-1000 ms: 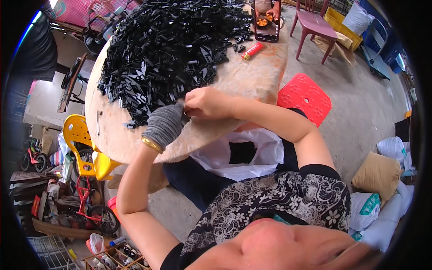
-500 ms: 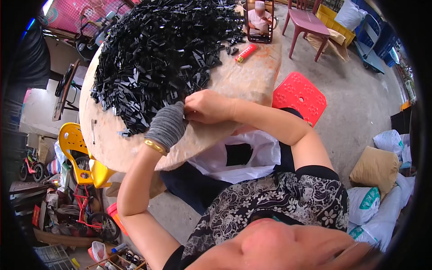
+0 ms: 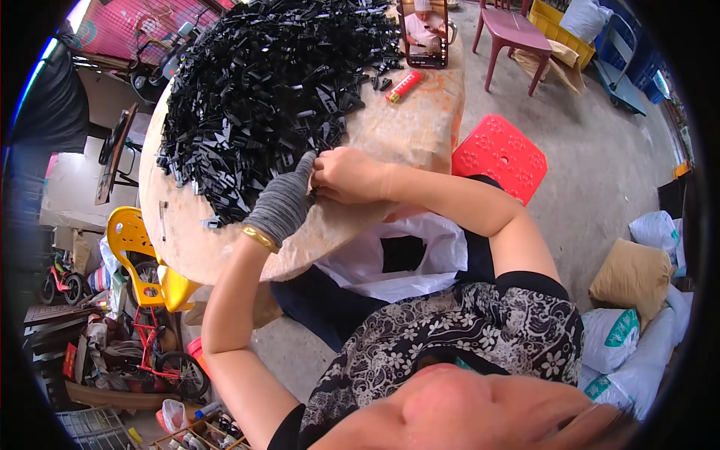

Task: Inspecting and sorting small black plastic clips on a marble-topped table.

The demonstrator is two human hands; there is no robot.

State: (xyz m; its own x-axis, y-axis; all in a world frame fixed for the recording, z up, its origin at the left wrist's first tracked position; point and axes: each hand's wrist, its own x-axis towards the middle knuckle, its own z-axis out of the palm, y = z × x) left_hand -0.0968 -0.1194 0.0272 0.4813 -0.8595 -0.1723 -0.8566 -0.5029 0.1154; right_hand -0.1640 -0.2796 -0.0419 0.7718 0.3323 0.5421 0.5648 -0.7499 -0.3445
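Since half a second ago, in the head view, the left hand has stretched a gloved tip farther toward the far side, and the whole picture has drifted slightly. From my end I see that hand in a grey glove, a gold bracelet at its wrist, its fingers close together; how far they open or what they hold I cannot tell. Bare, the right hand meets it with fingers bent inward and tips bunched at the glove; anything pinched there is hidden from me.

Black pieces lie in a big heap on the far left of the table, its near end coming close to the left hand. On the table's far right I make out a red lighter and, beyond it, a phone with a lit screen. Something thin and silvery lies by the left edge.

Nearer me, a white bag sits open at the person's lap. To the right is a red stool, with a maroon chair farther off; to the left, a yellow chair and a red bike. Sacks are piled at the near right.
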